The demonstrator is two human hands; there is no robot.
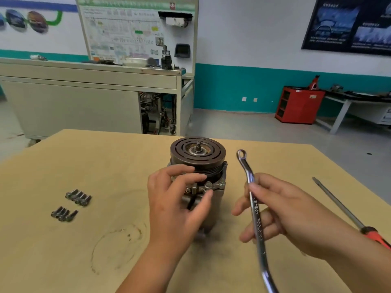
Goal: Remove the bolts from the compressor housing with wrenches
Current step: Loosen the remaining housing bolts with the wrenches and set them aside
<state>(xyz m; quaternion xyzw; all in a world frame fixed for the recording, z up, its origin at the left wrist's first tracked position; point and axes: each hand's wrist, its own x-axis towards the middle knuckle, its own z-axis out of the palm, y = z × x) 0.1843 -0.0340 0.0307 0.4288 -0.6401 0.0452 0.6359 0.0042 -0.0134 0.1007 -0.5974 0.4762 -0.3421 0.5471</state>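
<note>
White wall (243, 34) with teal band, grey floor (243, 125), red cabinet (299, 105), beige workbench (69, 106).

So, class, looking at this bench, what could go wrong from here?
1. The upright grey metal compressor stands unclamped on the tan table; pulling the chrome ring wrench in the right hand may tip it.
2. The loose dark bolts on it could roll away.
3. The red-handled screwdriver lies near the table edge and may get knocked off.

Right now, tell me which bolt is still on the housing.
The bolt by the left hand fingertips, below the pulley; the other bolts lie loose in two groups on the table.
</note>
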